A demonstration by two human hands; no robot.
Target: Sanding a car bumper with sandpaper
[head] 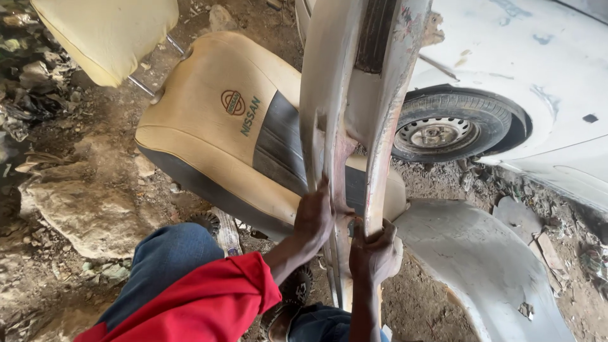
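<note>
I hold a tall grey car body panel (354, 95) upright in front of me; it is sanded and rust-streaked. My left hand (313, 218) grips its lower left edge. My right hand (373, 253) is wrapped around the lower right edge, slightly lower. A red sleeve covers my left arm, and my knee in blue jeans (168, 256) shows below. The panel's bottom end is hidden behind my hands.
A tan and grey car seat (215, 133) lies on the dirt behind the panel, with its headrest (104, 35) at top left. A white car with a wheel (446, 130) stands at right. A grey fender (475, 259) lies at lower right. Rocks (76, 215) sit at left.
</note>
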